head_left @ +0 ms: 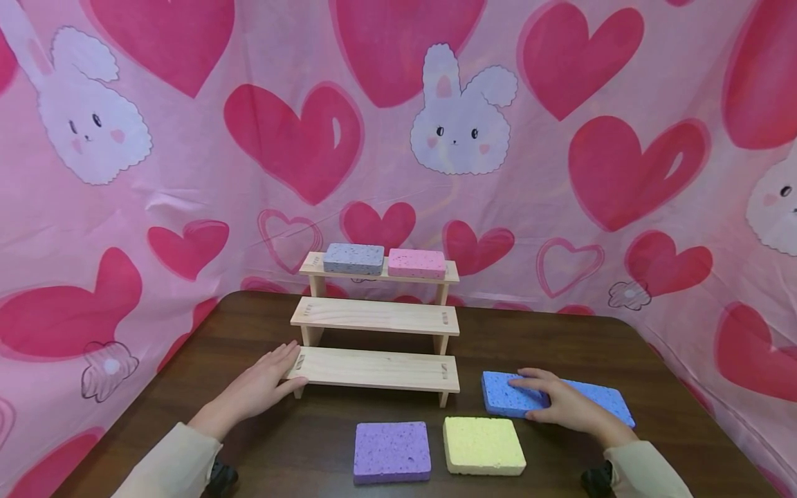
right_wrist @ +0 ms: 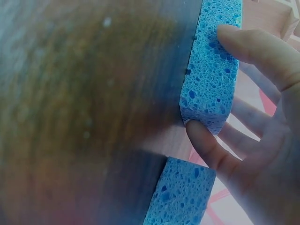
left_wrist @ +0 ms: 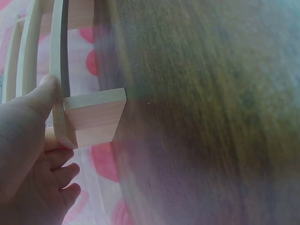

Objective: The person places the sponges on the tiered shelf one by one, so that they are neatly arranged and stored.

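A three-step wooden stand (head_left: 373, 366) stands on the table. My left hand (head_left: 261, 387) holds the left end of its lowest step; in the left wrist view the thumb (left_wrist: 47, 91) presses the step's front edge and the other fingers are curled beyond the end. On the right, my right hand (head_left: 563, 401) grips a blue sponge (head_left: 501, 395), thumb against its front side and a finger at its near end, seen in the right wrist view. A second blue sponge (head_left: 604, 401) lies just right of it, partly behind the hand.
A purple sponge (head_left: 392, 449) and a yellow sponge (head_left: 484, 446) lie side by side in front of the stand. On the top step sit a grey-blue sponge (head_left: 353, 258) and a pink sponge (head_left: 416, 263). A pink heart-patterned cloth (head_left: 386, 166) hangs behind the brown table (head_left: 529, 339).
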Action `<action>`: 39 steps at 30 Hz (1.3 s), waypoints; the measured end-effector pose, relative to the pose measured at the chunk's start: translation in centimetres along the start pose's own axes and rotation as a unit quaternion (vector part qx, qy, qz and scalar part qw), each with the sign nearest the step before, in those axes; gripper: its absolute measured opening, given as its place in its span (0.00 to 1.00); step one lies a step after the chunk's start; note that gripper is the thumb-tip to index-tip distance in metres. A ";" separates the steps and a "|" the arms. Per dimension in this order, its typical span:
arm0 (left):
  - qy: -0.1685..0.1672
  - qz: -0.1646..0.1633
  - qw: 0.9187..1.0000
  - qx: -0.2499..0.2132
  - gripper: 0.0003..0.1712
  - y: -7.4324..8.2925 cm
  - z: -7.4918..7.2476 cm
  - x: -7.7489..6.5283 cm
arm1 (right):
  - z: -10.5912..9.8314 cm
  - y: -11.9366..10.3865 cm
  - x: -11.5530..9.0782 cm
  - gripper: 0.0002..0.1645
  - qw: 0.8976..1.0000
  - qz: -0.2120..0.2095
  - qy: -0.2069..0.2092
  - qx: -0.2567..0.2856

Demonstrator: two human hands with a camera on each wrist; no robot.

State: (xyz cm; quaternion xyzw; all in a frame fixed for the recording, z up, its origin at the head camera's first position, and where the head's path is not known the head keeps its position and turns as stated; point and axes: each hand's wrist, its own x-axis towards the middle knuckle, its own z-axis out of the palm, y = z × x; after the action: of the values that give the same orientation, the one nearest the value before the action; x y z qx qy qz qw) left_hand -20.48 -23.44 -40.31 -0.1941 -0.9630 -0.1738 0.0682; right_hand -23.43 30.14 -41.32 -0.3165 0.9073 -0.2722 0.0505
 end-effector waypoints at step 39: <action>0.012 0.014 1.000 0.004 0.39 0.2 -0.2 0.1 | -2.1 -1.8 0.2 0.31 0.994 -0.040 0.056 -0.079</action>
State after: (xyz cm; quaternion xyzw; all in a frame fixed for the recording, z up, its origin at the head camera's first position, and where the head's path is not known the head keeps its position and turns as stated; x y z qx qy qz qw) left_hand -20.44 -23.31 -40.05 -0.2051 -0.9601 -0.1710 0.0827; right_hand -23.19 29.83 -38.61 -0.3402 0.9139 -0.2184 -0.0365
